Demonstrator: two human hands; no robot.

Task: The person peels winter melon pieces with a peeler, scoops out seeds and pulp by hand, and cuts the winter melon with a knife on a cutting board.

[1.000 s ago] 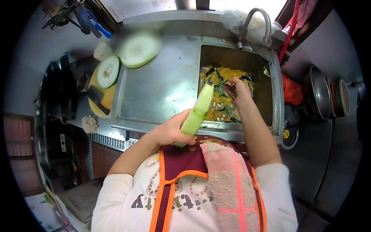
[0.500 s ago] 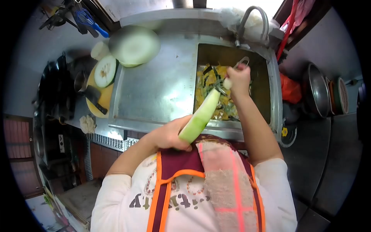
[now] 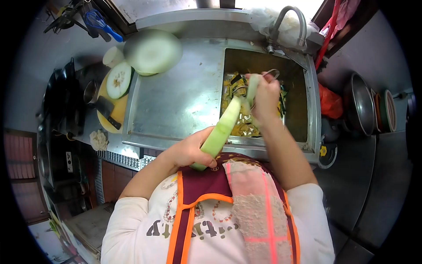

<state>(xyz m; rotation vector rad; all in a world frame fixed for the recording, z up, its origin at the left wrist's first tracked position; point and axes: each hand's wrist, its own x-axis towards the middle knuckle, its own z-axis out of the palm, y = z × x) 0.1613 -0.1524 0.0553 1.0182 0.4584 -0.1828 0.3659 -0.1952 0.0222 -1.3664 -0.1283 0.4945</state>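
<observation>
My left hand [image 3: 193, 149] grips the lower end of a long pale green melon wedge [image 3: 220, 127], which slants up over the sink's front edge. Closed around a peeler [image 3: 274, 72], my right hand [image 3: 266, 94] is above the sink, just beyond the wedge's upper tip. Metal loops of the peeler stick out past my fingers, though its blade is partly hidden. Beside those fingers, a pale green strip of peel [image 3: 252, 87] stands up. Yellow and dark green peelings [image 3: 239, 127] cover much of the sink bottom.
A curved faucet [image 3: 288, 11] rises behind the sink [image 3: 299, 110]. At left, a cut melon half [image 3: 119, 80] and a cleaver [image 3: 107, 111] lie on a yellow board [image 3: 105, 90]. A large pale round thing [image 3: 154, 53], blurred, rests on the steel counter [image 3: 176, 101].
My right hand has shifted slightly left and turned, and a pale strip now shows by its fingers. The wedge's tip has moved a little left and toward me.
</observation>
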